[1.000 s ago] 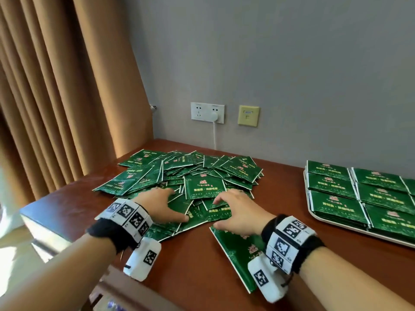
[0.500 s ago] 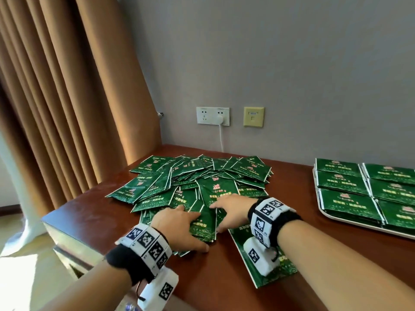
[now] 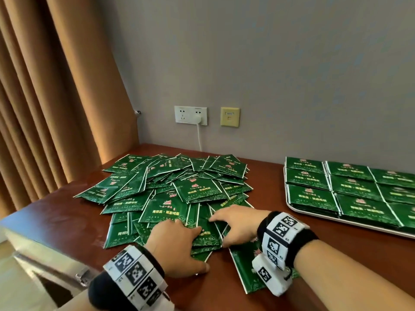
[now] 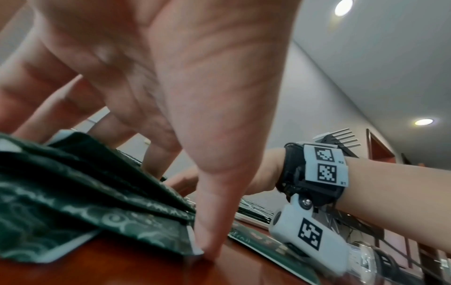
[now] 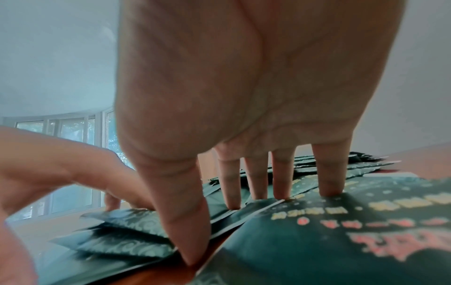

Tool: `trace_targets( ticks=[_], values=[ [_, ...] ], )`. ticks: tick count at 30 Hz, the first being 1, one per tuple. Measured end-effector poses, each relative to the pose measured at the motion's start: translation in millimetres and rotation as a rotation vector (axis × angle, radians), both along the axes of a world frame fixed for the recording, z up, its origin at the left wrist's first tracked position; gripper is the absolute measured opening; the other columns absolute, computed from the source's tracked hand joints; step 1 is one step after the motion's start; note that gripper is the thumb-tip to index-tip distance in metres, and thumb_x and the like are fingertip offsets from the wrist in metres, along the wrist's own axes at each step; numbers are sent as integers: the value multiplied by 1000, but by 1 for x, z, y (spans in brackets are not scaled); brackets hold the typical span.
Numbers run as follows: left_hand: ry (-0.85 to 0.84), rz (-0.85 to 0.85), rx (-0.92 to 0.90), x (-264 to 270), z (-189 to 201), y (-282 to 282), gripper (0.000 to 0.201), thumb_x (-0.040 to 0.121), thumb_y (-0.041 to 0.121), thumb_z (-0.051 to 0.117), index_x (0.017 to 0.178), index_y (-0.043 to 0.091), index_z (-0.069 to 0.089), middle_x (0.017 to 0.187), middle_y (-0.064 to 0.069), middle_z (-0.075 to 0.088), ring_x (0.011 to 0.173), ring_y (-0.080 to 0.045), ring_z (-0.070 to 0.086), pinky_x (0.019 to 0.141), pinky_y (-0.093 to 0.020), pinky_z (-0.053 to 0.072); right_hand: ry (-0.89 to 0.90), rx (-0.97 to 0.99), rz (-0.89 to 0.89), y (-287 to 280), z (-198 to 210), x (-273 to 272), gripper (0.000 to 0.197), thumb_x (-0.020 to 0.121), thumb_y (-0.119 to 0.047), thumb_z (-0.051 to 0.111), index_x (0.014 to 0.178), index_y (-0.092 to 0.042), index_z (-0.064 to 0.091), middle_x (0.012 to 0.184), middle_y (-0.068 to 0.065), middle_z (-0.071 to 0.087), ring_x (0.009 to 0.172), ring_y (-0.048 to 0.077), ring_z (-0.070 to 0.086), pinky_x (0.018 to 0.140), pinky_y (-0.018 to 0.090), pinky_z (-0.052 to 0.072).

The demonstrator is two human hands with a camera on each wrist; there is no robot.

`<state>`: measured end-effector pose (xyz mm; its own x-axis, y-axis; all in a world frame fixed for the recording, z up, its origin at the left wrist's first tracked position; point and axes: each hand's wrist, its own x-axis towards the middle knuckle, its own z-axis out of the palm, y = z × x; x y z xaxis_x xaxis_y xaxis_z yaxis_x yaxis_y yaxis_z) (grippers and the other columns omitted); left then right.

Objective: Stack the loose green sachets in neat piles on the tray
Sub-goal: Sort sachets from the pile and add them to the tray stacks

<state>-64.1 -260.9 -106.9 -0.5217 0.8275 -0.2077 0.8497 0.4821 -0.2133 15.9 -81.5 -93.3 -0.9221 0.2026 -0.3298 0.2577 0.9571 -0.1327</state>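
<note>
Both hands lay spread, fingers pressing flat: left hand (image 3: 177,248) and right hand (image 3: 235,223) on the loose heap of glossy green foil sachets (image 3: 170,189), apparently gathering some. The white tray (image 3: 350,223) held neat piles.

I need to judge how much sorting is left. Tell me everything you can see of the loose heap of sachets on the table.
The loose heap is a messy spread of flat, glossy dark-green sachets with pale edges and gold and red print, overlapping at all angles on the brown table, left of the tray. The left hand and right hand rest with spread fingers on its near edge. One sachet lies partly under the right wrist.
</note>
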Motion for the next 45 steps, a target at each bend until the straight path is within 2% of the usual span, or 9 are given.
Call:
trace_targets(
  ticks=[7, 13, 20, 23, 26, 28, 32, 34, 45],
  values=[
    [-30, -46, -55, 29, 0, 2, 102, 73, 92, 39, 156, 44, 4, 158, -20, 29, 141, -40, 33, 110, -45, 38, -36, 30, 27, 8, -2, 32, 77, 87, -29, 67, 156, -27, 32, 159, -2, 36, 143, 24, 32, 119, 39, 30],
    [-90, -69, -71, 52, 4, 5, 99, 77, 89, 39, 156, 43, 3, 156, -22, 31, 139, -38, 35, 109, -45, 37, -51, 5, 21, 13, -1, 57, 79, 85, -23, 65, 156, -29, 31, 160, -3, 33, 145, 23, 29, 120, 40, 30],
    [-145, -181, -106, 87, 16, 15, 95, 82, 82, 43, 158, 35, 10, 127, -12, 56, 120, -31, 48, 95, -41, 43, -57, 6, 29, 24, -1, 94, 79, 90, -24, 68, 157, -33, 27, 165, -6, 23, 150, 21, 22, 124, 39, 19],
    [-246, -194, -67, 86, 26, 14, 92, 79, 82, 50, 155, 41, 18, 137, -8, 54, 127, -29, 48, 105, -41, 42, -53, -19, 13, 30, 0, 112, 79, 94, -34, 68, 158, -40, 22, 168, -10, 13, 153, 17, 14, 125, 39, 12],
    [-425, -176, 44, 66, 43, 9, 85, 76, 75, 63, 149, 50, 28, 151, 14, 43, 134, -11, 45, 114, -35, 37, 37, -79, -103, 38, 6, 136, 80, 90, -50, 68, 155, -47, 21, 167, -15, 6, 154, 14, 8, 124, 40, 9],
    [-460, -161, 84, 47, 50, 3, 88, 72, 67, 74, 146, 56, 27, 153, 24, 33, 137, -4, 37, 115, -33, 33, 67, -100, -191, 46, 9, 155, 86, 85, -56, 72, 154, -49, 21, 166, -18, 4, 153, 12, 6, 123, 40, 11],
    [-348, -175, 2, 14, 39, -3, 116, 56, 59, 88, 142, 70, 9, 159, 29, -4, 150, -13, -1, 121, -46, 21, -79, -63, -248, 58, 5, 186, 108, 73, -61, 80, 157, -43, 15, 165, -17, 8, 151, 16, 11, 123, 40, 14],
    [-346, -201, -36, 6, 28, 3, 123, 56, 54, 90, 141, 72, 3, 158, 30, -13, 150, -14, -8, 122, -48, 21, -89, -48, -253, 61, 1, 191, 110, 70, -63, 81, 157, -40, 18, 162, -15, 18, 146, 16, 18, 122, 39, 20],
    [-343, -318, -108, 27, 9, 36, 121, 58, 71, 82, 142, 71, -5, 160, 25, -8, 149, -24, 3, 119, -57, 26, -80, -115, -396, 70, -5, 185, 121, 58, -48, 94, 155, -38, 20, 134, -10, 34, 124, 17, 47, 107, 35, 42]
  ],
)
